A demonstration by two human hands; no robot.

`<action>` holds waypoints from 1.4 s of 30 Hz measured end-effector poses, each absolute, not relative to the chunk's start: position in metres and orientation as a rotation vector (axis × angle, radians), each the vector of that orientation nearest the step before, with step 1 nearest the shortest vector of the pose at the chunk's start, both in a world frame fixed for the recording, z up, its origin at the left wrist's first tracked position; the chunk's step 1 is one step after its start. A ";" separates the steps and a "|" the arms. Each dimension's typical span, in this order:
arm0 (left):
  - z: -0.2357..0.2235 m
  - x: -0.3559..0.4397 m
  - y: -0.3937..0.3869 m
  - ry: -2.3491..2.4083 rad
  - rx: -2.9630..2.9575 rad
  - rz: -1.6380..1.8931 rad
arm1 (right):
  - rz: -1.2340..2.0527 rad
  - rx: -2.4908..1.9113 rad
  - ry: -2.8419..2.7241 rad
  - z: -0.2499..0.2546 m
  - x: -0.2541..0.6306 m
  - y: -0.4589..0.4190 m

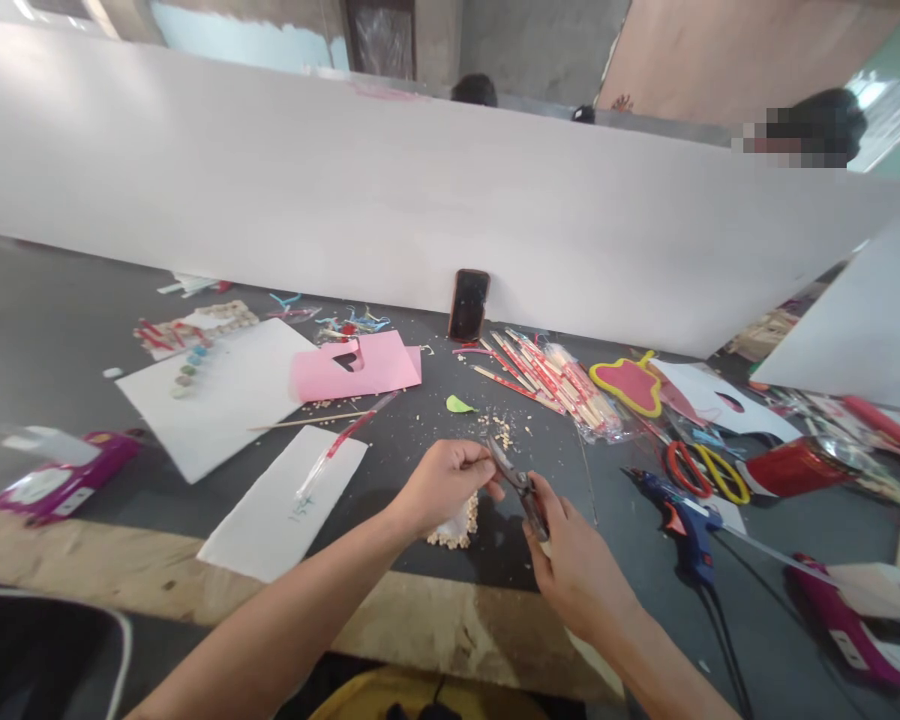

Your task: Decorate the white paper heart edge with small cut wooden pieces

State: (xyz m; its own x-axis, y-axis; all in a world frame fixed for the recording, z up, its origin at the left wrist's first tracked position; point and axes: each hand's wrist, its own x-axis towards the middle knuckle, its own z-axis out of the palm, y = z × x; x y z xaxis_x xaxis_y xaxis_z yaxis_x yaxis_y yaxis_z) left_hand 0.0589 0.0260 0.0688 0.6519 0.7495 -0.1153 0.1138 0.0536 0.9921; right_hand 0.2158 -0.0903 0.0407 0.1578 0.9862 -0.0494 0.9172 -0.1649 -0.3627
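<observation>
My right hand (570, 560) is wrapped round the handles of dark metal pruning shears (523, 488), whose jaws point up and to the left. At their tip, my left hand (454, 485) is closed in a pinch; whatever its fingers hold is too small to make out. Below that hand, partly covered by it, lies a small white piece edged with bits of cut wood (457, 530). Wood crumbs (504, 430) are scattered on the dark table just beyond the shears. A green leaf-shaped piece (460, 404) lies past my left hand.
Red-wrapped chopsticks (544, 375) lie beyond my hands, near a phone (469, 305) leaning on the white partition (345, 200). At right are a blue glue gun (682, 530), scissors (690, 470) and a red can (795, 465). Pink paper (360, 370) and white sheets (210, 400) lie left.
</observation>
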 end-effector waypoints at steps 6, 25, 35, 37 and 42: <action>0.057 0.063 0.030 0.776 1.533 0.639 | 0.639 -2.044 -1.746 0.047 0.212 -0.088; 0.061 0.058 0.032 0.699 1.642 0.623 | 0.388 -2.151 -1.861 0.045 0.223 -0.087; 0.071 0.056 0.034 0.550 1.154 0.417 | 0.207 -2.049 -1.929 0.039 0.222 -0.093; 0.069 0.059 0.033 0.588 1.172 0.418 | 0.257 -2.079 -1.921 0.035 0.221 -0.094; 0.058 0.063 0.034 0.669 1.313 0.445 | 0.316 -2.137 -1.888 0.037 0.221 -0.092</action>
State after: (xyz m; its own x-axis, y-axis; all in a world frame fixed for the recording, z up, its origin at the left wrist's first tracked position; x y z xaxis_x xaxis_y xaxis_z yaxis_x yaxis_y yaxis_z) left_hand 0.0628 0.0342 0.0581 0.7358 0.6484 -0.1953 0.0702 0.2139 0.9743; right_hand 0.2210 -0.0920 0.0368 0.1262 0.9919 0.0161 0.9327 -0.1131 -0.3425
